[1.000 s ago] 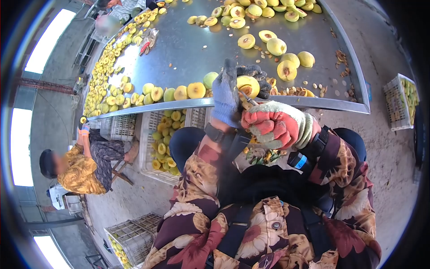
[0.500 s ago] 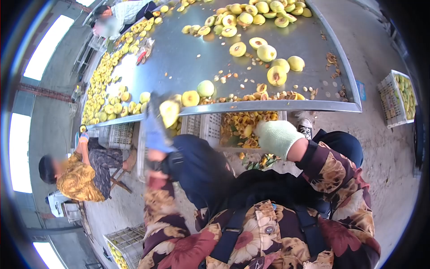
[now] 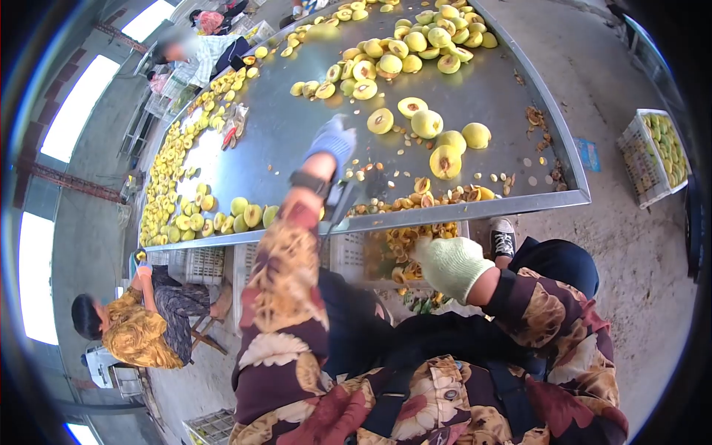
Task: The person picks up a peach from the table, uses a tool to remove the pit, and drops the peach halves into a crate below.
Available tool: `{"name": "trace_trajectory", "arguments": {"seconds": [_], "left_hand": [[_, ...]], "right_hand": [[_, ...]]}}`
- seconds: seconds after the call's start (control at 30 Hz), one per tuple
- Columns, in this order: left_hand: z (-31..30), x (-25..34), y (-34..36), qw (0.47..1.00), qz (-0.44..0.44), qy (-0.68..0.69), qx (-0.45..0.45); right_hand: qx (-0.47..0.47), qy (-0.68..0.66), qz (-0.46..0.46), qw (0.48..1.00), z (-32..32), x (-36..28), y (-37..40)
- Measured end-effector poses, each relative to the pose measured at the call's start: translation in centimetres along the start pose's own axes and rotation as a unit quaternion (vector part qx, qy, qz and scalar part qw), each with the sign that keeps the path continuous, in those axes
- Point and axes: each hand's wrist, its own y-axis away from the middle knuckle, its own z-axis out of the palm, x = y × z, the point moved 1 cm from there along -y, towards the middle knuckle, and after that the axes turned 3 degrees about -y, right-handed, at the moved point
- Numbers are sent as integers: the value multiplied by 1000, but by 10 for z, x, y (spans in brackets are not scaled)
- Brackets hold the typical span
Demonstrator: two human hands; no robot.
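Observation:
My left hand [image 3: 334,141], in a blue glove, reaches out over the metal table [image 3: 289,148], its fingers smeared by motion. A dark narrow thing [image 3: 340,202] shows beside that wrist, at the table's near edge. Beyond the hand, a blurred yellow piece of fruit [image 3: 322,32] is near the far side. My right hand [image 3: 456,267], in a pale green knitted glove, is closed above a crate of brownish-yellow fruit scraps [image 3: 400,248]; what its fingers hold is hidden. Cut yellow peach halves [image 3: 380,121] and a whole-looking peach [image 3: 476,135] lie on the table, with loose pits [image 3: 423,194] along the near edge.
Many peach pieces [image 3: 167,170] line the table's left side, near a red-handled tool [image 3: 231,135]. One person [image 3: 141,330] sits at the left; another [image 3: 204,55] works at the far left. A full white crate [image 3: 653,156] stands on the floor at right.
My left hand has swung forward from the near edge out over the table; the peach half it held is no longer seen in it. My right hand stays closed over the scrap crate.

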Motion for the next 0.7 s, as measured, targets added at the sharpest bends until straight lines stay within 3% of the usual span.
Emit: {"name": "trace_trajectory", "arguments": {"seconds": [0.03, 0.13, 0.2, 0.27, 0.3, 0.4, 0.5, 0.53, 0.57, 0.6, 0.67, 0.7], "left_hand": [[8, 21, -11, 999, -13, -48, -5], [27, 46, -32, 999, -29, -19, -30], [37, 51, -33, 996, 9, -50, -69], [36, 59, -36, 990, 59, -85, -95], [36, 64, -29, 987, 81, -124, -65], [37, 62, -22, 983, 69, -138, -102], [19, 61, 5, 996, 64, -20, -66], [14, 62, 17, 988, 22, 126, -87], [7, 67, 34, 957, -18, 270, -109], [-9, 83, 64, 883, -54, 442, -148], [-17, 86, 97, 860, -16, 479, -175], [-27, 95, 123, 840, -41, 507, -187]], "right_hand": [[-77, 25, 45, 996, -6, 4, 2], [-7, 0, -39, 999, -5, 9, 2], [-50, -27, -36, 998, -27, -3, -1], [89, -59, -81, 991, -18, 2, 1], [46, -60, -39, 996, -27, -2, -1], [93, -123, -38, 987, -40, -5, -10], [178, -147, -63, 971, -67, -6, -17], [204, -163, -49, 964, -68, -2, -19], [231, -180, -37, 955, -69, 2, -21], [258, -196, -25, 946, -70, 5, -22], [262, -298, 15, 918, -76, 4, -30], [250, -352, 44, 901, -80, 2, -35]]}}
